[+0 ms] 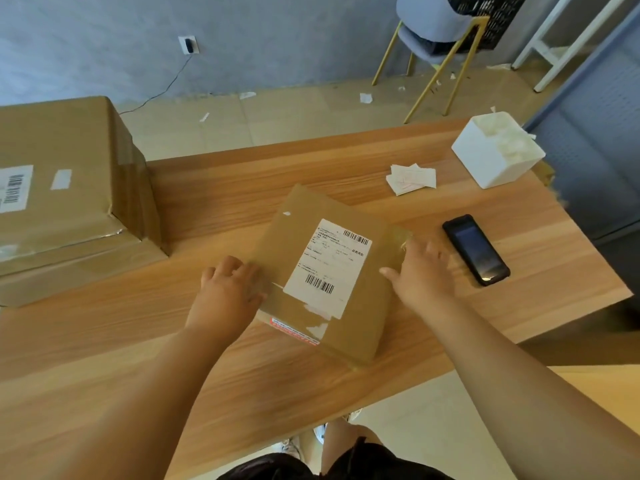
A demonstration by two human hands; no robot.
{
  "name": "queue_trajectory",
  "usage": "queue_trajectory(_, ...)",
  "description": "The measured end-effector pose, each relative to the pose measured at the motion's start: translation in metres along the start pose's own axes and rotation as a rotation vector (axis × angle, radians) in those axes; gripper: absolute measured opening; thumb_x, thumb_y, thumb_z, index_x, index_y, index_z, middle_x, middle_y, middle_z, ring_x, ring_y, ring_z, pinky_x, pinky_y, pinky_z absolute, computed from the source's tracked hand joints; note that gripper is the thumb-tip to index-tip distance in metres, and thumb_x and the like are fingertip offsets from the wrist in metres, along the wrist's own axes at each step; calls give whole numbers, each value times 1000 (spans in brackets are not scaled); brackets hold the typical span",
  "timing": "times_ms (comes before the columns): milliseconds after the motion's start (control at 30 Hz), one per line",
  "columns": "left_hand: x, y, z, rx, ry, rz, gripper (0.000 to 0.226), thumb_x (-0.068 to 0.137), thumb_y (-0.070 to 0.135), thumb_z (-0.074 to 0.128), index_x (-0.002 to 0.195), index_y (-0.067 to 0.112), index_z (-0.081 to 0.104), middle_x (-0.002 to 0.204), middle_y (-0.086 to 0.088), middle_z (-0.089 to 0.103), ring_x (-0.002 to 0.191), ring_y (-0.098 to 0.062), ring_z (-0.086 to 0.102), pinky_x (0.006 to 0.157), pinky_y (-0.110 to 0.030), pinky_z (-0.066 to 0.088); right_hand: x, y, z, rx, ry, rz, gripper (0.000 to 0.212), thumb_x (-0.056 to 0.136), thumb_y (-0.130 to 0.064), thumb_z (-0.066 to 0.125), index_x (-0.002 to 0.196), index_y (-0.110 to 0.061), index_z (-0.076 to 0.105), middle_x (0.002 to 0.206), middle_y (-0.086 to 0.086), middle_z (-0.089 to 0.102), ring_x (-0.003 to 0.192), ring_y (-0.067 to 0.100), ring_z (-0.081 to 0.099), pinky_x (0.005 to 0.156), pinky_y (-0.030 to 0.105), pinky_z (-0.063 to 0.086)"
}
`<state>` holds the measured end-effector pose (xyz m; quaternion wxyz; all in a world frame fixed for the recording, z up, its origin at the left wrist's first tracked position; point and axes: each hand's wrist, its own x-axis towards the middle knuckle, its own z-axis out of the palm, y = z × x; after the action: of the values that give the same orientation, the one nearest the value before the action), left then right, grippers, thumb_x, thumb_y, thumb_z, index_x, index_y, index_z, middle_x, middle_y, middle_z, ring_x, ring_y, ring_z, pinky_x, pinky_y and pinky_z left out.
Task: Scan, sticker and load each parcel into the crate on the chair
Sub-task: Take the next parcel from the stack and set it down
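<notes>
Wood-grain table [207,358] fills the middle of the frame, with a grey wall and a tiled floor behind it. At the left edge sits a stack of large cartons [69,174], well apart from the work. Just left of centre, the left hand [228,289] lies knuckles-up, its fingers curled against the left edge of the parcel [360,313]. The parcel lies flat on the table at frame centre, turned at an angle, with its shipping label [329,268] and barcodes facing up. The right hand [422,271] rests against the parcel's right edge, fingers fairly straight and thumb spread toward the label. Both forearms reach in from the lower frame. The step in hand looks like squaring the parcel up for scanning, though whether it has been scanned cannot be told. The next move probably calls for the right hand to let go and take the black handheld scanner [476,249] lying just to its right. Sticker slips [412,178] wait further up, near a white box [495,154]. The crate [491,15] on the chair [436,36] stands at the upper right, beyond the table, so loading will need a lift and a long reach.
</notes>
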<state>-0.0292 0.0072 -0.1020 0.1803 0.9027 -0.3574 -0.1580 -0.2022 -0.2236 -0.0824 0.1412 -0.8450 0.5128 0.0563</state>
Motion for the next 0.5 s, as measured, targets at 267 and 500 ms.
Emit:
queue_trajectory(267, 10, 10, 4, -163, -100, -182, 80, 76, 44, 70, 142, 18, 32, 126, -7, 46, 110, -28, 49, 88, -39, 45, -13, -2, 21, 306, -159, 30, 74, 86, -30, 67, 143, -8, 26, 141, 11, 34, 125, 30, 44, 98, 36, 39)
queue_trajectory(500, -1, 34, 22, -303, -128, -160, 52, 75, 34, 74, 118, 15, 52, 110, 4, 47, 83, -8, 55, 72, -21, 41, 39, 5, 1, 354, -56, 9, 55, 90, -21, 63, 139, -16, 39, 146, 8, 29, 124, 27, 45, 99, 37, 40)
